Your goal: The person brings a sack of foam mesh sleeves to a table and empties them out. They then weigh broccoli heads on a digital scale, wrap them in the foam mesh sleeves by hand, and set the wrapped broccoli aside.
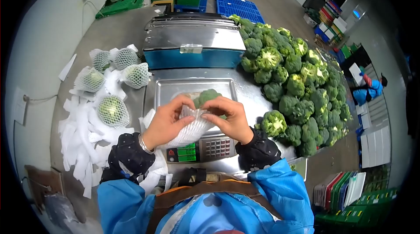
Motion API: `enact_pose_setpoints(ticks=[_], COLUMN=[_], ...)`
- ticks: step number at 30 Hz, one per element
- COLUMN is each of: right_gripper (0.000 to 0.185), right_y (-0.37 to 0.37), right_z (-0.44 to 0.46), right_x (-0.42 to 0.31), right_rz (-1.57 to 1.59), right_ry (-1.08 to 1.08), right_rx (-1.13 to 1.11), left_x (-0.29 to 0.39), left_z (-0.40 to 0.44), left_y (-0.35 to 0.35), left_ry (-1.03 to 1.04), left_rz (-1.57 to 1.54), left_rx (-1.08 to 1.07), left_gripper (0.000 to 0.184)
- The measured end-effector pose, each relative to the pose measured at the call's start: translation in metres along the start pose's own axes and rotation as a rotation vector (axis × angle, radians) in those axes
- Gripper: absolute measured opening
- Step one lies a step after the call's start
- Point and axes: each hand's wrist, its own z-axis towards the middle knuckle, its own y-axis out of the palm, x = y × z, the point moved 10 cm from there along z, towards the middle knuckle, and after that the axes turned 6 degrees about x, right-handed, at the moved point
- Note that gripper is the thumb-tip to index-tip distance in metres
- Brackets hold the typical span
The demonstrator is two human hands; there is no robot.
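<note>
A: "Where were the hands?"
B: "Close together: left hand [168, 119] and right hand [230, 118] both pinched the white foam net [191, 132]."
A: "And where was the broccoli head [207, 96]?"
B: "Just beyond both hands, over the scale tray [171, 90]."

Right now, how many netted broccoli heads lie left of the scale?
5: nearest head, middle left head, middle right head, back left head, back right head; others may be hidden.

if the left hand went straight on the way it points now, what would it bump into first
Beyond the white net it holds, the left hand would probably meet the broccoli first, though depth is unclear.
</note>
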Motion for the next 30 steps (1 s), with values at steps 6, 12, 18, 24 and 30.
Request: enact_pose_setpoints(ticks=[6, 12, 18, 24, 30], right_gripper=[0.017, 0.025, 0.016, 0.011, 0.058], right_y=[-0.030, -0.035, -0.038, -0.039, 0.030], right_z=[-0.025, -0.041, -0.042, -0.047, -0.125], right_x=[-0.002, 0.054, 0.011, 0.047, 0.075], right_rz=[-0.023, 0.301, -0.008, 0.495, 1.132], right_ry=[-0.144, 0.155, -0.124, 0.113, 0.717], right_rx=[0.110, 0.167, 0.084, 0.213, -0.263], left_x=[-0.026, -0.060, -0.041, -0.057, -0.042], left_z=[-0.005, 0.005, 0.006, -0.001, -0.001], left_y=[0.053, 0.069, 0.070, 0.072, 0.042], left_ry=[-0.267, -0.287, -0.311, -0.334, -0.349], left_rz=[-0.216, -0.217, -0.184, -0.080, -1.105], left_rx=[-0.177, -0.203, -0.159, -0.224, 0.094], left_gripper=[0.030, 0.034, 0.037, 0.020, 0.023])
